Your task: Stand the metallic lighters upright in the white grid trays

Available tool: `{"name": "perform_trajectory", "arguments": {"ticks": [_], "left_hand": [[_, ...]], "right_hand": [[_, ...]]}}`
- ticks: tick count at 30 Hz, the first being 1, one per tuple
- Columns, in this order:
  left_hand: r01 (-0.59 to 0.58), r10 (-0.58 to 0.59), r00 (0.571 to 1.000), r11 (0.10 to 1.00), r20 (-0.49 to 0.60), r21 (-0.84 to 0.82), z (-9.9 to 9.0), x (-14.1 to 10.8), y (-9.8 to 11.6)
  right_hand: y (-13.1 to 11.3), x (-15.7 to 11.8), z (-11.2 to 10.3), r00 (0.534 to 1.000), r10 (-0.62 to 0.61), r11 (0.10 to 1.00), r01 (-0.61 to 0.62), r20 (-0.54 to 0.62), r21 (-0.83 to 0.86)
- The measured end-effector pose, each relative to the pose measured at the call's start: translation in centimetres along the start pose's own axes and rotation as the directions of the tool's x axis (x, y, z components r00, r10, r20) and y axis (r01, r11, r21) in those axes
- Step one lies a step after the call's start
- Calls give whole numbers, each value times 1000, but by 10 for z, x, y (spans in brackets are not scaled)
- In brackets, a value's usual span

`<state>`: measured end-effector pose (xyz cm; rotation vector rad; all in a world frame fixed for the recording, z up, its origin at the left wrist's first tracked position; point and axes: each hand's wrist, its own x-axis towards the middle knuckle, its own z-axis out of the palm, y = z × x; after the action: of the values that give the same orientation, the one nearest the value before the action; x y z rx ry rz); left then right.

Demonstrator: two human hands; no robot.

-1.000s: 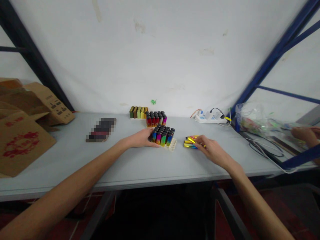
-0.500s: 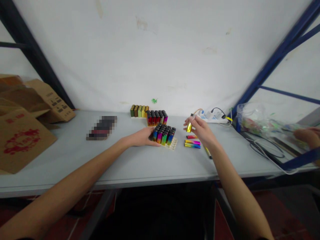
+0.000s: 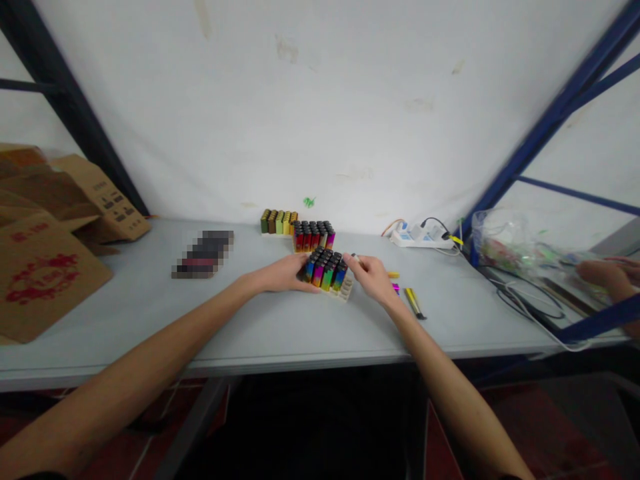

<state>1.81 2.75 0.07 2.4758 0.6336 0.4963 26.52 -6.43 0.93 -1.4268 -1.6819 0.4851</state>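
Note:
Several multicoloured lighters (image 3: 326, 275) with black tops stand upright in a pale tray (image 3: 346, 291), whose right end has bare slots. My left hand (image 3: 289, 273) is closed around the tray's left side, thumb along the front edge. At the right end, the closed fingers of my right hand (image 3: 373, 277) grip a lighter (image 3: 355, 257); only its tip shows, the rest being hidden by the fingers. A yellow lighter (image 3: 414, 303) lies right of my right wrist. Other loose lighters (image 3: 394, 275) are mostly covered by that hand.
Behind are a tray of red and purple lighters (image 3: 314, 237) and a block of green and yellow ones (image 3: 279, 223). A power strip (image 3: 424, 236) lies near the wall. Cardboard boxes (image 3: 55, 267) stand left, beside a blurred dark object (image 3: 204, 255). Another person's hand (image 3: 603, 272) is at far right.
My right hand has moved left with the lighter, from above the loose lighters to the tray's right end. My left hand stays on the tray.

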Motion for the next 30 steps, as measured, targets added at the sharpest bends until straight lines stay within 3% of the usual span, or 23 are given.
{"name": "perform_trajectory", "arguments": {"ticks": [4,13,18,22,27,30], "left_hand": [[11,-11,1000,1000,-2,9,1,0,-3],[20,-20,1000,999,-19,35,1,0,-3],[16,-16,1000,1000,-24,23,1,-1,0],[0,1,1000,1000,-30,20,1,0,0],[-22,22,1000,1000,-14,-3,1,0,-2],[-27,27,1000,1000,-11,-5,1,0,-3]], "right_hand": [[-2,-2,3,999,12,993,-16,-33,-113],[0,-1,4,999,40,990,-35,37,-135],[-1,-1,0,998,-69,996,69,-9,-52],[-7,-2,-12,990,-125,991,122,67,49],[-23,-5,-32,943,-318,935,329,98,-135],[-28,-8,-37,939,-296,937,321,175,-139]]}}
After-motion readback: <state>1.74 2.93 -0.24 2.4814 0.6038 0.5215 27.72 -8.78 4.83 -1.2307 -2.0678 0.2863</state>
